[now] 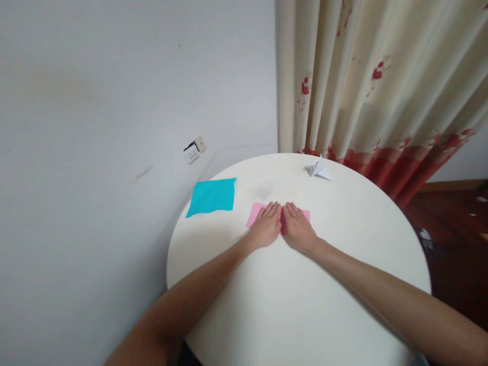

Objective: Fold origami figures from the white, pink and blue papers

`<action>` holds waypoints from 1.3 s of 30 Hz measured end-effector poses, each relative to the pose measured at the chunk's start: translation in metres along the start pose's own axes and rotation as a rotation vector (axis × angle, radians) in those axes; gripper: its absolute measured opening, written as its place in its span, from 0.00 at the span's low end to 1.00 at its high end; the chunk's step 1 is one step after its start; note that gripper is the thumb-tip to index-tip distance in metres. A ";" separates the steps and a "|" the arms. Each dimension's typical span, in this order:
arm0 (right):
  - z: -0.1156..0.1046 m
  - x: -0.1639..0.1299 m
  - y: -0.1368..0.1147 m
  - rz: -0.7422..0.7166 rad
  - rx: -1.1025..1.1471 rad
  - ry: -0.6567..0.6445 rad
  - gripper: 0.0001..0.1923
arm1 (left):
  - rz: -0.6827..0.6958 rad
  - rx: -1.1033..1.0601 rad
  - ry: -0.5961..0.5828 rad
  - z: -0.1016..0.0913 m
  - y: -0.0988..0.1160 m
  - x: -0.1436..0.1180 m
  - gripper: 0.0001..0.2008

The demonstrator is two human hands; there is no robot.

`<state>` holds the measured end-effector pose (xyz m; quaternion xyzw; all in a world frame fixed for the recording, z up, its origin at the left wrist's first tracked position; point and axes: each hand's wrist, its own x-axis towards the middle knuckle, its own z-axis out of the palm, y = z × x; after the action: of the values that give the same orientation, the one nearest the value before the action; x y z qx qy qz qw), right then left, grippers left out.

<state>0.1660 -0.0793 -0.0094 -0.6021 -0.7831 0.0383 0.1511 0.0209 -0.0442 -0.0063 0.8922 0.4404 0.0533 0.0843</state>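
Both hands lay flat, fingers spread, grasping nothing: the left hand (266, 225) and right hand (298, 227) pressed the pink paper (254, 214) onto the counter (297, 305). Folding looked barely begun; blue paper (212, 196) lay untouched, a white crane (318, 169) finished.

A round white table (343, 284) fills the lower centre of the frame, set against a plain pale wall (114, 101) at left. A white wall socket (194, 150) sits just left of centre. Cream curtains (381, 76) with red flowers hang at upper right, above dark red-brown flooring (457, 244) at the right edge. Soft, even light.
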 end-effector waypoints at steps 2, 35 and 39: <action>0.008 -0.001 0.000 0.043 -0.044 -0.005 0.32 | 0.030 0.015 -0.012 -0.001 -0.001 -0.001 0.28; 0.004 0.014 0.035 -0.194 -0.069 -0.075 0.33 | 0.042 0.118 0.038 0.000 -0.026 -0.002 0.30; 0.001 0.018 0.045 -0.089 -0.084 -0.061 0.32 | -0.039 0.130 0.046 -0.003 -0.027 -0.003 0.34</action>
<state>0.2032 -0.0502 -0.0177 -0.5712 -0.8141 0.0169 0.1035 -0.0027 -0.0305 -0.0089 0.8857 0.4619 0.0432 0.0171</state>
